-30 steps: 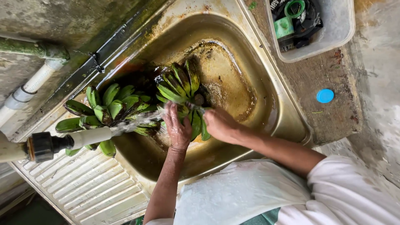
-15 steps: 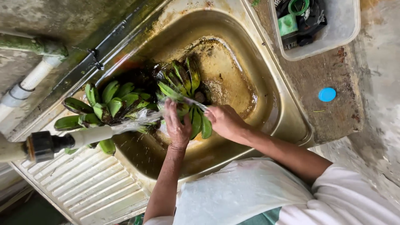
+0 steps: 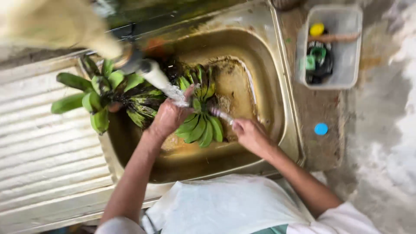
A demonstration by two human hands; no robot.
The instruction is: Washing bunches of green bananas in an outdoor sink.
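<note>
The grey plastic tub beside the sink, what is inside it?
Inside the grey plastic tub lie a yellow round thing, a brown stick and green and black items. What lies beneath them is hidden.

The left hand (image 3: 168, 117) grips a bunch of green bananas (image 3: 200, 125) inside the stained metal sink (image 3: 268, 86), under water from the tap spout (image 3: 158, 78). The right hand (image 3: 249, 135) holds a small brush (image 3: 221, 115) against the bunch. A second banana bunch (image 3: 102, 93) lies over the sink's left edge. A plastic tub (image 3: 346, 52) and a blue cap (image 3: 321, 128) are at the right.
</note>
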